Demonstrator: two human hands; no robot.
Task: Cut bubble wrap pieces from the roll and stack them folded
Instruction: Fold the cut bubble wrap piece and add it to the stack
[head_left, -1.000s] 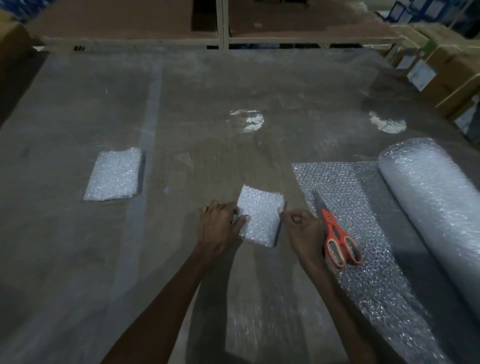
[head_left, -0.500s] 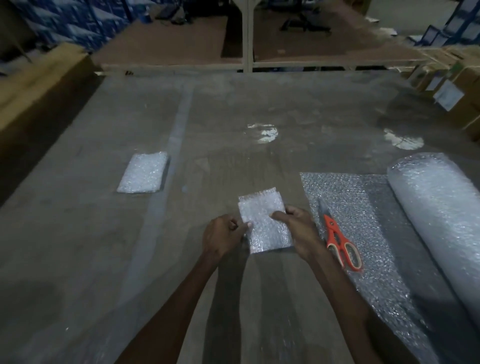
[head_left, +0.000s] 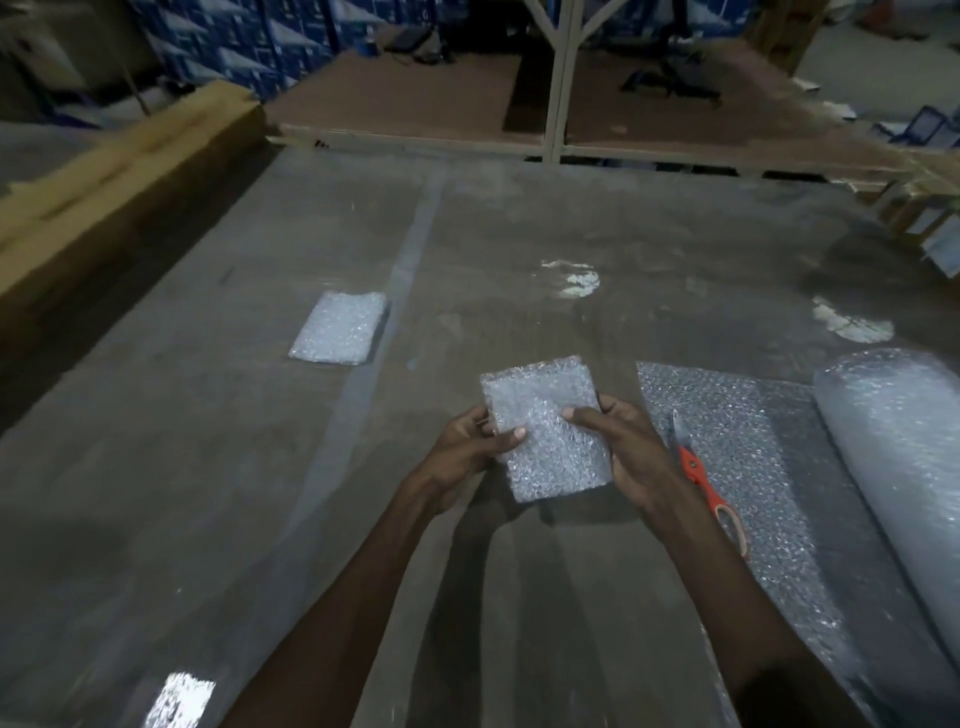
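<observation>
Now, status by item:

left hand (head_left: 470, 441): centre of frame, thumb on top of the folded piece (head_left: 545, 428) near its left edge, other fingers curled under it. Pinching it.

right hand (head_left: 631, 447): centre-right, thumb pressed on the top face near the right edge, fingers wrapped behind. Pinching it too.

folded piece: held between both hands at centre frame, tilted so the top face looks at the camera. A dark shadow lies on the table (head_left: 649, 244) just under it, so I judge it is clear of the surface.

change: a second ago the piece lay flat on the table with both hands working its edges; half a second ago both hands had it, low. Now it is up off the surface. Folding looks finished.

meaning: this piece looks ready to go onto the stack (head_left: 337, 328), which sits left of centre, well apart from the hands. Carry is up and to the left.

scissors (head_left: 701, 480): orange handles, lying on the unrolled sheet (head_left: 737, 415) just right of the right hand, partly hidden by the wrist. Same spot on the sheet as before; untouched.

roll (head_left: 898, 441): right edge of frame, sheet spread out from it toward centre. No visible shift versus earlier.

view: camera has pitched up since a second ago; more of the shelving and blue boxes (head_left: 249, 47) at the top of frame, and the long cardboard box (head_left: 104, 171) at upper left now shows.

risk: bubble wrap is springy, so the fold may open if the pinch loosens before it is set down.
</observation>
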